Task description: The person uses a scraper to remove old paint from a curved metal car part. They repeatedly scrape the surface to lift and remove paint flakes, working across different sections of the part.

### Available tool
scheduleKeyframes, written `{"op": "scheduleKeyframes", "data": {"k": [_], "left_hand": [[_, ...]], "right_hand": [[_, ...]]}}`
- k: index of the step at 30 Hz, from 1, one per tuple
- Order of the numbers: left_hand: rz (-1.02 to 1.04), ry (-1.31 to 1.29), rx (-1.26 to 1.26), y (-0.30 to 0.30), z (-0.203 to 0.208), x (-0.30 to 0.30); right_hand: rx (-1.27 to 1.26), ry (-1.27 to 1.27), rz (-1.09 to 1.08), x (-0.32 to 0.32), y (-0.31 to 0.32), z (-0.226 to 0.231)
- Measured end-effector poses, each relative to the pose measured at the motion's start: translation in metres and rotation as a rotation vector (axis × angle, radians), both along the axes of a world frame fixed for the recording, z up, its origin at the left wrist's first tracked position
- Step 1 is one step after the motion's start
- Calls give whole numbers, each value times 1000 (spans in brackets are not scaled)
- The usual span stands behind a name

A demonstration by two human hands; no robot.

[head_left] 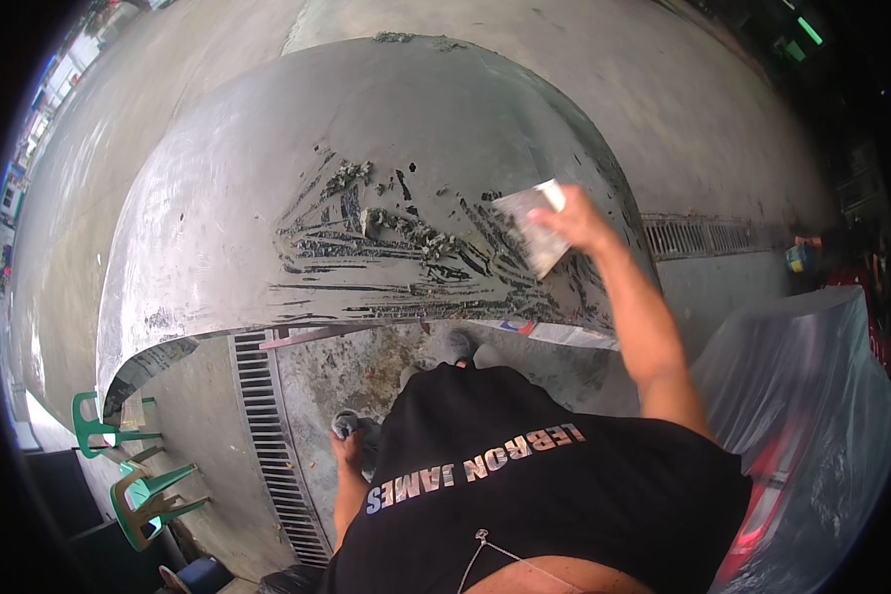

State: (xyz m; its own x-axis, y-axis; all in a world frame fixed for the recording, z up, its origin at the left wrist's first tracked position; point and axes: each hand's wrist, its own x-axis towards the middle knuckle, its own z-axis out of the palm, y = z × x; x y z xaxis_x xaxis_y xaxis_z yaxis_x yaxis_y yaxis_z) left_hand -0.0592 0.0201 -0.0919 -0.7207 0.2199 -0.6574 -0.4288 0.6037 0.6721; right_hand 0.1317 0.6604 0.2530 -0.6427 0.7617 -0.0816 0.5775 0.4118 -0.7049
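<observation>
Spreading grey filler across a curved metal panel

The right hand (pixel 576 220) gripped a flat spreader (pixel 533 226) pressed against the panel (pixel 267 198) near its right edge, beside dark streaks and lumps of filler (pixel 396 233) smeared over the panel's middle. The left hand (pixel 351 441) hung low beside the body, closed around a small grey lump (pixel 346 424) over the floor by the drain grate (pixel 267 436). Judging by the lumps, smoothing was under way; the next pass called for firm, even strokes across the ridges.
</observation>
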Motion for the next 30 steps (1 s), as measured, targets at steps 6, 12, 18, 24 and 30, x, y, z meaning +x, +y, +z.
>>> {"op": "scheduleKeyframes", "data": {"k": [6,12,18,24,30], "left_hand": [[7,71,165,-5,0,8],[-21,105,-222,16,36,21],[-1,68,-40,2,14,16],[68,61,37,8,19,11],[137,53,-16,6,20,13]], "right_hand": [[-122,195,52,10,21,18],[45,12,65,-12,-33,18],[-175,230,-35,20,60,6],[112,55,125,-43,36,3],[13,66,132,-38,59,6]]}}
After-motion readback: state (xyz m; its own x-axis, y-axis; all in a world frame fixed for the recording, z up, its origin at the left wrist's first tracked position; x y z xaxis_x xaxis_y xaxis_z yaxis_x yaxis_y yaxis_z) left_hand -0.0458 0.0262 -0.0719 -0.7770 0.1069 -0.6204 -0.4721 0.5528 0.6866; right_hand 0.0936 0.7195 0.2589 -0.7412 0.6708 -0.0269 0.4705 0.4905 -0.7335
